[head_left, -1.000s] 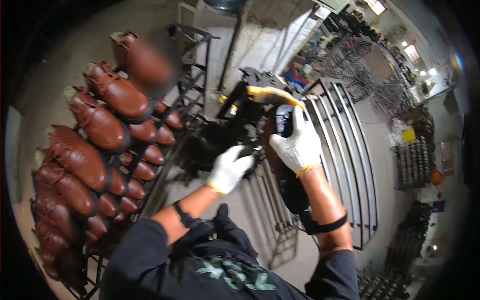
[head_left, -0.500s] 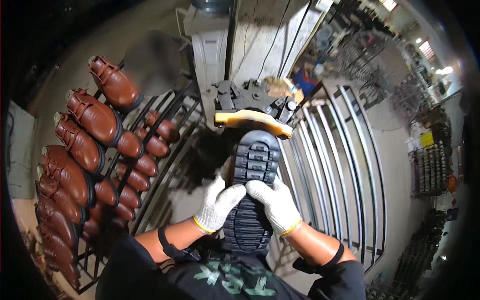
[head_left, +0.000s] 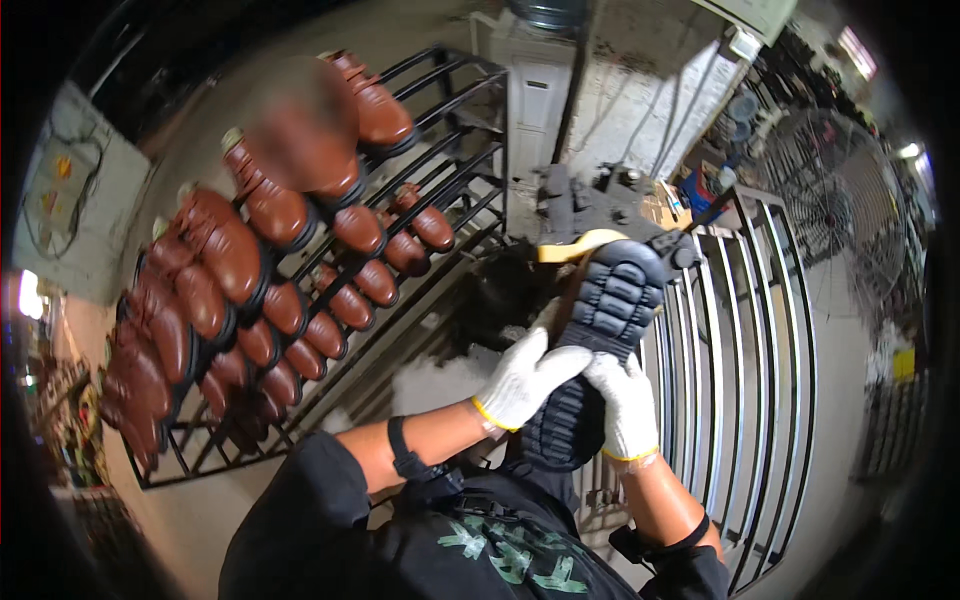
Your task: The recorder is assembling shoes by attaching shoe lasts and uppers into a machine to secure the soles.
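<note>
Both my gloved hands grip one shoe (head_left: 568, 425), held sole up with its black ribbed tread facing me. My left hand (head_left: 530, 380) wraps the shoe's left side near the waist of the sole, thumb across the tread. On the opposite side, my right hand (head_left: 626, 402) is closed round it, its thumb almost meeting the left one. The far end of the shoe overlaps a curved yellow part (head_left: 575, 248) of a dark, dusty machine (head_left: 590, 205). Most of the shoe's upper is hidden behind the sole.
To the left, a black metal rack (head_left: 450, 98) carries several brown leather shoes (head_left: 222, 245) on two levels. An unloaded rack of metal bars (head_left: 745, 350) stands at the right. Behind it are a large wire-cage fan (head_left: 830, 190) and a white pillar (head_left: 640, 90).
The view has turned left, so the machine, shoe and hands sit farther right in the picture. The shoe now slants, its far end leaning right. Both hands keep their grip.
</note>
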Tool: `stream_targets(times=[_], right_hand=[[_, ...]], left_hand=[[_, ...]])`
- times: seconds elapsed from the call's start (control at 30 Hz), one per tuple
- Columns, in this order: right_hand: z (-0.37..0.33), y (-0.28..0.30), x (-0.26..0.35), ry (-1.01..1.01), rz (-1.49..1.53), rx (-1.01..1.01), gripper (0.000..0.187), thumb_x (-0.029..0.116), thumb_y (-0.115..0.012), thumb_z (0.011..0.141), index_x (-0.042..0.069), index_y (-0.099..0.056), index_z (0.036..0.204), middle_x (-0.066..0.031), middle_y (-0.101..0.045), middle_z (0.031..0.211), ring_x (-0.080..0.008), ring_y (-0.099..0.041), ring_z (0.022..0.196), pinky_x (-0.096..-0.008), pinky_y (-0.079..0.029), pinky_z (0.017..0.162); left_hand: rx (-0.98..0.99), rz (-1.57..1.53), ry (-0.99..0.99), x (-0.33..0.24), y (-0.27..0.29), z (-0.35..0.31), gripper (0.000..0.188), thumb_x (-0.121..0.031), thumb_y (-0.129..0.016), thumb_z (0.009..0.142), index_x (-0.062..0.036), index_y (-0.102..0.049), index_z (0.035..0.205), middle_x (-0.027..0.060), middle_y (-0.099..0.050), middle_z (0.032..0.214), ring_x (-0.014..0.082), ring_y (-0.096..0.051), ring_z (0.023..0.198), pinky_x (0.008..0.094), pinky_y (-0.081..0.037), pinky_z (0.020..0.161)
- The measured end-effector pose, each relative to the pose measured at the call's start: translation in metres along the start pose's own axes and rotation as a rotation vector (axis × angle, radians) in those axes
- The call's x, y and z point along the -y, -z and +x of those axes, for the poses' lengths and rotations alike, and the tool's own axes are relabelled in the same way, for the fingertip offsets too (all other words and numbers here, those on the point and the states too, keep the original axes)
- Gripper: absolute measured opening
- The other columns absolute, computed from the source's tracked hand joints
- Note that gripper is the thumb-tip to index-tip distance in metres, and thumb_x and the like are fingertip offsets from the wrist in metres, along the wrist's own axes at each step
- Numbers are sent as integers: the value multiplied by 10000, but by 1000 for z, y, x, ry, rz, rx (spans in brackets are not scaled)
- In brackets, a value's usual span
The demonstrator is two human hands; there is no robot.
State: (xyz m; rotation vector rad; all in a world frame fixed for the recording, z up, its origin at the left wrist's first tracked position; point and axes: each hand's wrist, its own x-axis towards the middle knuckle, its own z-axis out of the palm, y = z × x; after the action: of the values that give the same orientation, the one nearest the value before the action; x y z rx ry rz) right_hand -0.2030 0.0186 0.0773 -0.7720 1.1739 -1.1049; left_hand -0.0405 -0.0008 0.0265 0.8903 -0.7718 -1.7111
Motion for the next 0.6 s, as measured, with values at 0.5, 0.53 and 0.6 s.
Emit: stream_targets(times=[0.5, 0.53, 0.6], right_hand=[[-12, 1, -70, 301, -148, -196, 296, 231, -609, 1080, 10, -706, 1250, -59, -714, 1189, -153, -651, 1115, -313, -489, 1031], [-15, -7, -71, 296, -125, -255, 291, 224, -608, 1081, 3, -713, 1239, -69, -724, 1175, -155, -661, 1100, -316, -500, 1018], [-12, -1, -76, 296, -136, -324, 281, 210, -616, 1076, -1, -730, 1223, -80, -745, 1156, -164, -683, 1069, -329, -521, 998]], left_hand=[[-27, 839, -184, 1, 13, -29, 367, -327, -771, 958, -9, -599, 892, 65, -726, 822, 241, -699, 773, 389, -544, 762], [109, 837, -468, 11, 19, -27, 264, -230, -678, 1020, 4, -602, 926, 58, -732, 832, 210, -700, 760, 370, -543, 797], [134, 764, -472, 25, 24, -37, 192, -159, -611, 1045, 29, -584, 1071, 52, -728, 829, 204, -707, 805, 356, -546, 813]])
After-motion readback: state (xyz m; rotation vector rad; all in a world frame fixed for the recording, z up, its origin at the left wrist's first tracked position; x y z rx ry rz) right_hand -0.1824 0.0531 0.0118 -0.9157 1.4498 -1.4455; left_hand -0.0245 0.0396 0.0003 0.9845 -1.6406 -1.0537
